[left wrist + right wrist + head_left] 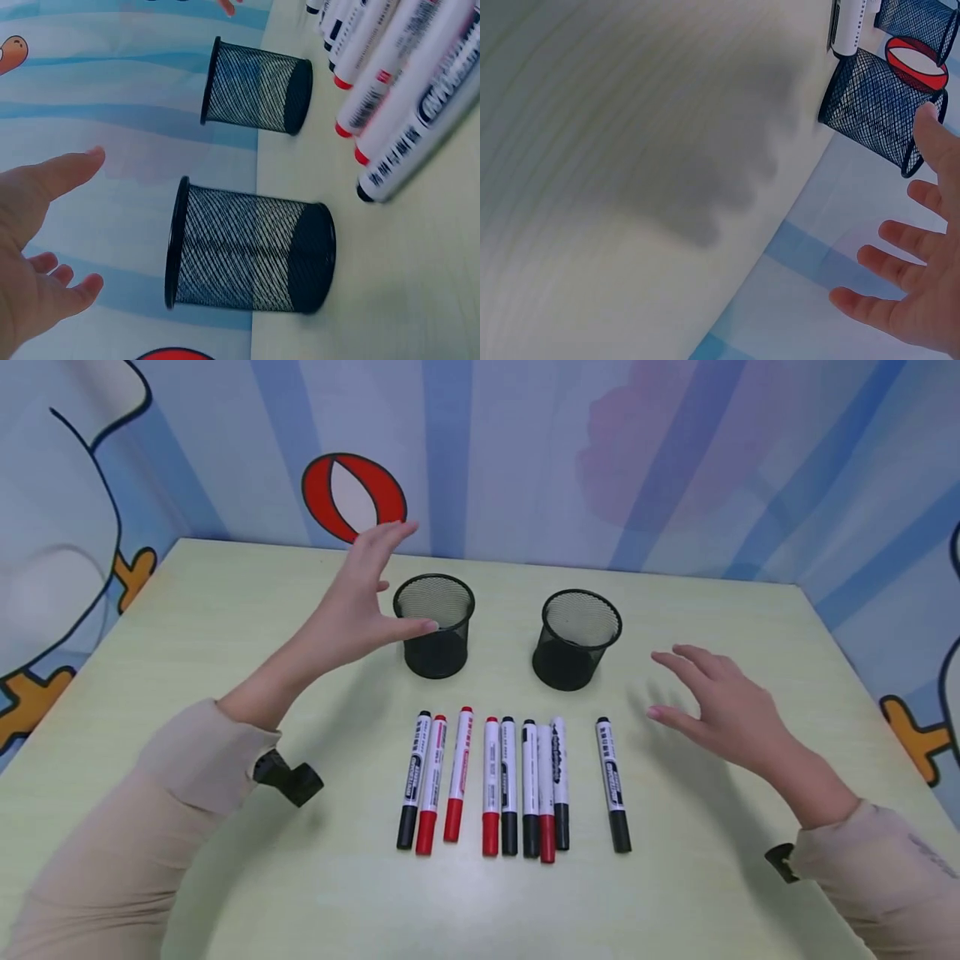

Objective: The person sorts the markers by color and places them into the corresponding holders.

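Observation:
My left hand (356, 606) is raised beside the left black mesh pen cup (435, 652), thumb and fingers spread, holding nothing. In the head view its thumb overlaps the cup's rim; the left wrist view shows a gap between the hand (37, 247) and that cup (247, 251). To the right of the other mesh pen cup (567, 664), my right hand (727, 710) hovers over the table, fingers apart and nothing in them. Several red-capped and black-capped markers lie in a row in front of the cups, among them a red-capped marker (459, 772) and a separate black-capped marker (613, 785) at the right end.
Both cups stand upright on the pale wooden table (337, 893), near its back edge. Behind it rises a blue striped backdrop (510, 460) with a red and white ball printed on it. Dark straps (288, 779) sit at the sleeve cuffs.

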`<state>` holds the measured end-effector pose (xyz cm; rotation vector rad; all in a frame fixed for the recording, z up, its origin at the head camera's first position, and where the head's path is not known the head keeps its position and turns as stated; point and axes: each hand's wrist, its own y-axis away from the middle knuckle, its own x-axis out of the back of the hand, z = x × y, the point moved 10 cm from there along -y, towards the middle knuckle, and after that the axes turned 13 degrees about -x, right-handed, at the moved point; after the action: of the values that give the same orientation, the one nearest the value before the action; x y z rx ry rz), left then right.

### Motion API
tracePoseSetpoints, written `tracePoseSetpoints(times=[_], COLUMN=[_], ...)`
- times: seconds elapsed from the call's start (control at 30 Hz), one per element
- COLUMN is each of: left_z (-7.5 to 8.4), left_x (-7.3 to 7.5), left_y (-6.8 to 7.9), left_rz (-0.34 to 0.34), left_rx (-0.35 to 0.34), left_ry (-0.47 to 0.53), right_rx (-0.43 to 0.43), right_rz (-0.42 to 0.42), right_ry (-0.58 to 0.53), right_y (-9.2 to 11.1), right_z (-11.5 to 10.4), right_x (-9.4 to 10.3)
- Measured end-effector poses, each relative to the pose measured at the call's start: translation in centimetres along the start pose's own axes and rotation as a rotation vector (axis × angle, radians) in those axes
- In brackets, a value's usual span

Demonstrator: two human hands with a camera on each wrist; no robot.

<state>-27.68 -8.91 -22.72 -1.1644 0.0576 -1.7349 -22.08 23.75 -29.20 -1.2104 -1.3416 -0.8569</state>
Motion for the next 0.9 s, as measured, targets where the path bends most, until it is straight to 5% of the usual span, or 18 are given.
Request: tracePoseSetpoints(times=[0.33,0.9], left_z=[1.4,3.9], left_x=[-4.0,-11.4], left_y=[-3.4,-6.8], left_rz=[-0.068,-0.193], left_rx=[-0.008,-0.053], left_ry=[0.063,0.154], right_rx=[-0.009,-0.127], right_rz=[-0.028,-0.122], right_ry=[-0.129,-0.249], right_y=[-0.7,-1.7], right_z=[-0.7,-1.1], right_x=[-0.6,-1.7])
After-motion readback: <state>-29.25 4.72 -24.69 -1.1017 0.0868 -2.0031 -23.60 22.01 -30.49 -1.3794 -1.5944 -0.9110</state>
